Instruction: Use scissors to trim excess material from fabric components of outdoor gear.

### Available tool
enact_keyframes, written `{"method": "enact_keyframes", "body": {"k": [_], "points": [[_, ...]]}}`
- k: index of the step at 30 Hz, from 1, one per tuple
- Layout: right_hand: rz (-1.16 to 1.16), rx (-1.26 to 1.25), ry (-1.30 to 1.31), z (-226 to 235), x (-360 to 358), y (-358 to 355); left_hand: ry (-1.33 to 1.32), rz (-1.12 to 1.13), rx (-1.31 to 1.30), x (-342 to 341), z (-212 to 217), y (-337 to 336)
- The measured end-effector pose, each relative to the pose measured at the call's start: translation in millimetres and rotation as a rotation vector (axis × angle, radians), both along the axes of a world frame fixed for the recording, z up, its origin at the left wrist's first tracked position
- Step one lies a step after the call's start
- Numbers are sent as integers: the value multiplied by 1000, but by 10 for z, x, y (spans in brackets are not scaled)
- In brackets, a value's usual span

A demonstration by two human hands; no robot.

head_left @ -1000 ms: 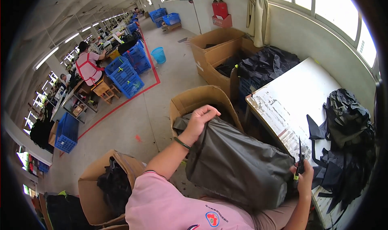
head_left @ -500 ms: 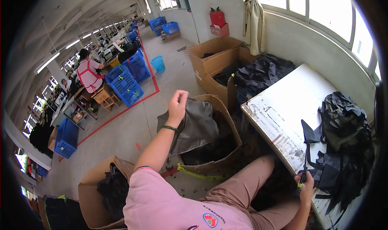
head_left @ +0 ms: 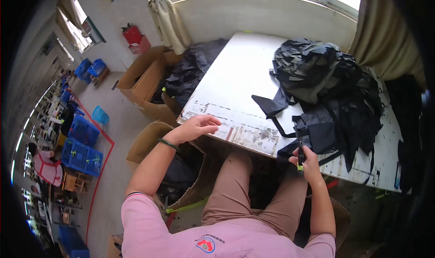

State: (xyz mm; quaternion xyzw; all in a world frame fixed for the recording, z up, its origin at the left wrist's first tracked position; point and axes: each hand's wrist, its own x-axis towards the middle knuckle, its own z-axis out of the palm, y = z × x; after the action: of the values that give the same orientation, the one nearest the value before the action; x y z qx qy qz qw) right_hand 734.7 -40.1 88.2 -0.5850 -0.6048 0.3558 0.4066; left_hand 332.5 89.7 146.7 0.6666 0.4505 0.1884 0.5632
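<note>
My left hand (head_left: pixel 195 126) hovers with fingers apart at the near left edge of the worn white table (head_left: pixel 235 81), holding nothing. Below it stands an open cardboard box (head_left: pixel 149 142) with dark fabric inside. My right hand (head_left: pixel 307 160) sits at the table's front edge, closed around a small dark tool with a yellow-green tip (head_left: pixel 300 156). It touches a dark navy fabric piece with straps (head_left: pixel 312 133). Behind that piece a heap of black and grey fabric (head_left: pixel 326 76) covers the right half of the table.
More cardboard boxes (head_left: pixel 142 79) full of dark cloth stand to the left of the table. Blue crates (head_left: pixel 81 151) and a red floor line lie further left, where another person in a pink top (head_left: pixel 45 167) sits. A red extinguisher (head_left: pixel 133 33) stands by the wall.
My left hand let go of the dark fabric, which now lies in the box, and came up to the table edge. The view swung right toward the table. My right hand stayed at the fabric.
</note>
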Motion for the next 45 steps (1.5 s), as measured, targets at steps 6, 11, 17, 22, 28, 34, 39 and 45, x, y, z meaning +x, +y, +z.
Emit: {"method": "enact_keyframes", "body": {"k": [6, 11, 17, 22, 28, 34, 39, 45], "points": [[-218, -6, 63, 82, 610, -229, -91, 68, -74, 1806, -122, 1261], [-467, 35, 24, 115, 1172, -301, 32, 147, 390, 3227, -473, 1870], [-589, -4, 60, -45, 1596, -428, 268, 113, 1029, 4542, 199, 2077], [-580, -49, 169, -348, 1708, -548, 533, -63, 893, 5195, 271, 2040], [-636, -47, 295, -491, 1759, -707, 643, -10, 977, 5549, 150, 2161], [-646, -82, 281, -490, 1789, -867, 482, 178, 1013, 5344, 255, 2511], [-689, -43, 251, -432, 1892, -1067, 275, 473, 1256, 4770, 1096, 2949], [-732, -12, 249, -420, 1931, -1203, 249, 639, 1541, 3697, 2803, 2950]]}}
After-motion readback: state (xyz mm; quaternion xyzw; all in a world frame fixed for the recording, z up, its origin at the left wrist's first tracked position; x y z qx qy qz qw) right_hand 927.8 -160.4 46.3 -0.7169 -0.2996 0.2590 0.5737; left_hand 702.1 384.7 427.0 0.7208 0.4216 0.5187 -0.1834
